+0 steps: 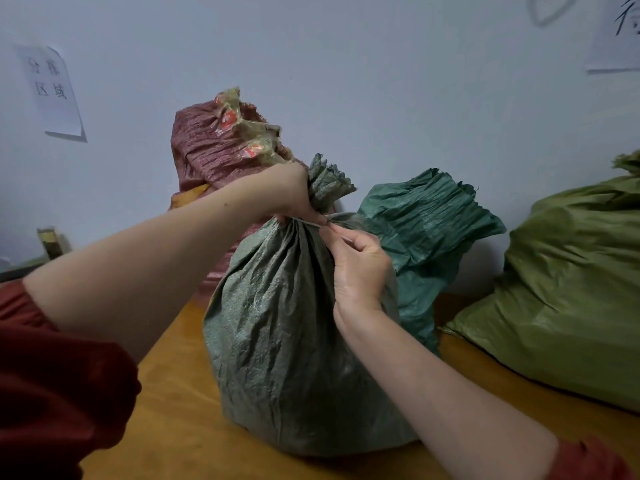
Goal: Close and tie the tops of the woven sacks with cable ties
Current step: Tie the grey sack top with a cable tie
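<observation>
A: Item one, the task's thing?

B: Grey-green woven sack (pixel 287 341), standing upright at the centre of the wooden table (pixel 173 393). The body is bulging and creased. The top is gathered into a pleated neck (pixel 327 181) that fans out above the cinch.

A: Fastening?

B: One pale cable tie (pixel 310 222), a thin strip looped round the neck, its tail running off toward 4 o'clock.

A: Hands?

B: The left hand (pixel 291 192) comes in from 9 o'clock with its fingers clenched round the gathered neck, just above the tie. The right hand (pixel 360 268) comes up from 5 o'clock with its fingers curled, pinching the tie's tail.

A: Other containers?

B: A red woven sack (pixel 207 147) at 11 o'clock of the grey-green one, directly behind it, with a yellowish strip bearing red marks bunched at its top. A teal sack (pixel 426 230) at 2 o'clock, its crumpled mouth standing up. An olive sack (pixel 571 278) at 3 o'clock, lying low on the table.

A: Contents?

B: Cannot tell; the weave hides what is inside every sack.

A: Wall?

B: A paper notice (pixel 52 91) at 10 o'clock.
</observation>
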